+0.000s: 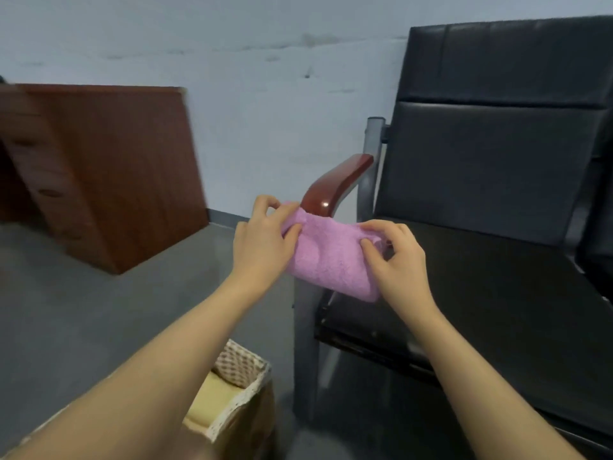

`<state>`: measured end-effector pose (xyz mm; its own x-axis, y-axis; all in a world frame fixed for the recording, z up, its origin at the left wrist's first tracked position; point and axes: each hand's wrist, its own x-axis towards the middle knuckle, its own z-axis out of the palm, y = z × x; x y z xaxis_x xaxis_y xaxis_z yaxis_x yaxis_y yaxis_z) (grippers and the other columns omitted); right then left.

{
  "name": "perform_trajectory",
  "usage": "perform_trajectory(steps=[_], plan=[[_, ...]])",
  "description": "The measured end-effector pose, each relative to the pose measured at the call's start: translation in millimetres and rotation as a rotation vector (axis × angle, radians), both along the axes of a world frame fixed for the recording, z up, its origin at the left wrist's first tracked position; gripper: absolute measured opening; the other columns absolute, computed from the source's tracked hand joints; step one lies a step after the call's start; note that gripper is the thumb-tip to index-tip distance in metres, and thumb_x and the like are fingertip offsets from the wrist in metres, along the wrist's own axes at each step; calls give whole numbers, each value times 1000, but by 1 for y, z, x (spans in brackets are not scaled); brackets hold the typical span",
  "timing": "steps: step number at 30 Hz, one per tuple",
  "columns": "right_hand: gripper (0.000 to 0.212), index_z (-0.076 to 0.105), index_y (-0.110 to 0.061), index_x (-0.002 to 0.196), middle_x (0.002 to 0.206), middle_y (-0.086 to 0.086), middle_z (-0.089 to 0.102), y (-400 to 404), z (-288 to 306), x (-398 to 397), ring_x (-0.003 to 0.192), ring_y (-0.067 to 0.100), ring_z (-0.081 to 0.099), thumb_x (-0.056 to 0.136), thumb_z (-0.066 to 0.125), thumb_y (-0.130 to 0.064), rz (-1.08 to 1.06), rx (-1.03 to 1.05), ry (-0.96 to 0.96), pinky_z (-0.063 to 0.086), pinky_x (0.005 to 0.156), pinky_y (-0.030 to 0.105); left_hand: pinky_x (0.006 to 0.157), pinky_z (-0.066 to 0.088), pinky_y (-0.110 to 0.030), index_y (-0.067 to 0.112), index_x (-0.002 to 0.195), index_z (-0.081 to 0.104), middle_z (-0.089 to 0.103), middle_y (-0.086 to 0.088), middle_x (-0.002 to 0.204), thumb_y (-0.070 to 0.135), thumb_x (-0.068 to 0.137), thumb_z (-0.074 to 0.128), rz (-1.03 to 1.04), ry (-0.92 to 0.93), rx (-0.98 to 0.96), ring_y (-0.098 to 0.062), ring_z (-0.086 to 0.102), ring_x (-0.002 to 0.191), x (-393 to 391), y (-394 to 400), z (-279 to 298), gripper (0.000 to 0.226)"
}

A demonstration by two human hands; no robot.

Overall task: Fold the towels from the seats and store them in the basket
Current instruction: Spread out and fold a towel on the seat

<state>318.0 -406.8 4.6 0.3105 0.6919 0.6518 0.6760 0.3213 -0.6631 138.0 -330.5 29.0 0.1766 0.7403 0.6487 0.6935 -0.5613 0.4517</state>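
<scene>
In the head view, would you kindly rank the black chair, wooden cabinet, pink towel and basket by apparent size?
1. black chair
2. wooden cabinet
3. and 4. pink towel and basket: unsure, since an arm hides part of the basket.

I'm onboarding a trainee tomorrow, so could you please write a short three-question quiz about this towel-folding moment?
1. True or false: both the left hand and the right hand grip the pink towel.
2. What already lies in the basket: A) a yellow towel, B) a book, C) nothing?
3. Fill in: the pink towel is held in front of the chair's wooden ____.

Key: 1 true; 2 A; 3 armrest.
</scene>
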Motion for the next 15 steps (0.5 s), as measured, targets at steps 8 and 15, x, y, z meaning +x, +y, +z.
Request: perform_trajectory(steps=[8,15], plan=[[26,66,-18,110,104,1,63,78,-48,-126,95,10,56,85,65,-11,305,-162,-163,40,84,16,84,48,-47,19,124,62,52,-5,119,23,90,61,206,19,-104,-27,59,98,-156,30,-73,35],[27,68,-15,107,103,6,66,105,-152,-230,95,15,57,81,69,-9,548,-474,-216,35,81,11,80,45,-41,17,120,65,54,-9,121,21,89,63,411,129,-377,-31,61,96,-260,2,-172,31]])
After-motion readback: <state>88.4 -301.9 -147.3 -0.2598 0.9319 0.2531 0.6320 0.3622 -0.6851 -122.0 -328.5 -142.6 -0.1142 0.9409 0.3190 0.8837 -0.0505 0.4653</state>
